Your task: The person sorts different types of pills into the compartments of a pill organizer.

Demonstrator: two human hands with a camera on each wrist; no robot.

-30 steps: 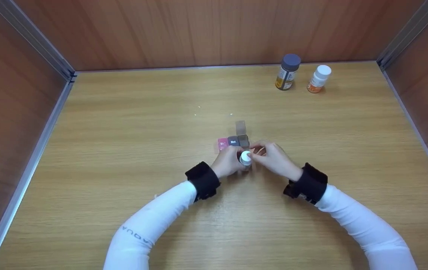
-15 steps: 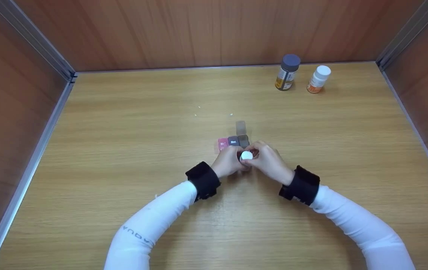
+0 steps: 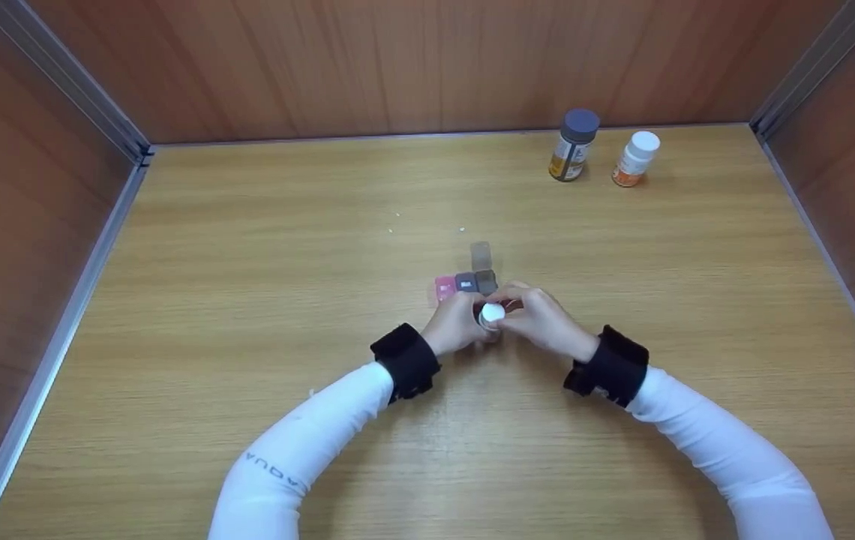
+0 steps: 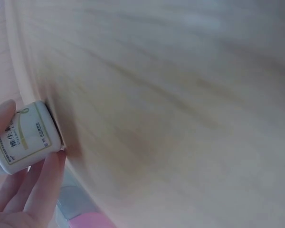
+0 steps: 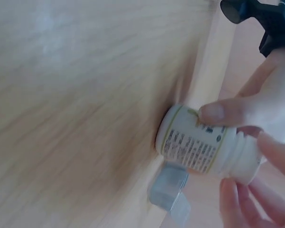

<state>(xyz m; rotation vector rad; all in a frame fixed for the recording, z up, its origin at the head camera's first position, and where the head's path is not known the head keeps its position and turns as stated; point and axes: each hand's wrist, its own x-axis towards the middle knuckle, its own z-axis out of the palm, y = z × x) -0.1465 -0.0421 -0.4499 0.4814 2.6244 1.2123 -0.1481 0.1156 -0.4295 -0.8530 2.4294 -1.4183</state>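
My left hand point(image 3: 457, 324) grips a small white pill bottle point(image 4: 26, 137) round its body, thumb on one side and fingers on the other. Its base is at the tabletop. The thumb and fingertips of my right hand point(image 3: 544, 322) pinch the white cap point(image 5: 247, 160) at the bottle's top. Just beyond the hands lies a pill organizer point(image 3: 466, 283) with pink, blue-grey and brown-grey compartments. One clear lid point(image 3: 481, 256) stands raised at its far right end, and my left hand hides the organizer's near part.
Toward the back right of the table point(image 3: 247, 262) stand a dark-capped bottle point(image 3: 574, 145) and a white bottle with an orange label point(image 3: 635, 159). Several tiny white bits point(image 3: 462, 229) lie beyond the organizer. Wood panels point(image 3: 412, 67) wall the table at the back and sides.
My right hand moves in over the bottle's cap, then draws slightly back to the right, fingers still at the cap. The left hand and the bottle stay in place.
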